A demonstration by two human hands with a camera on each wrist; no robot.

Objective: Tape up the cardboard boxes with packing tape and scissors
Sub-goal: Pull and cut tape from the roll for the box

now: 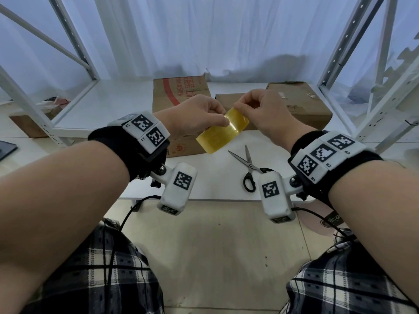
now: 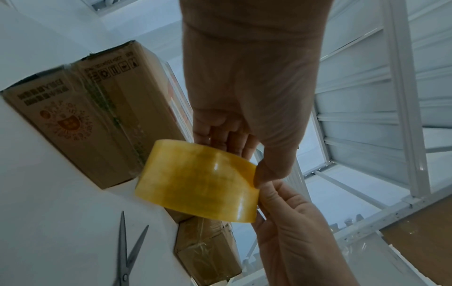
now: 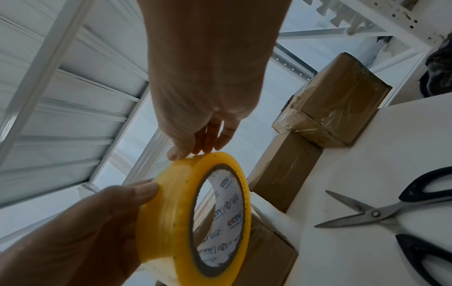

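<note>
Tape roll (image 1: 222, 132) — pinched by both hands' curled fingers (image 1: 217, 109); scissors (image 1: 248, 167) untouched.

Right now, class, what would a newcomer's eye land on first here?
The yellow tape roll, held up between the left hand and right hand above the white table. Next, the open scissors lying below it, and the cardboard boxes behind.
</note>
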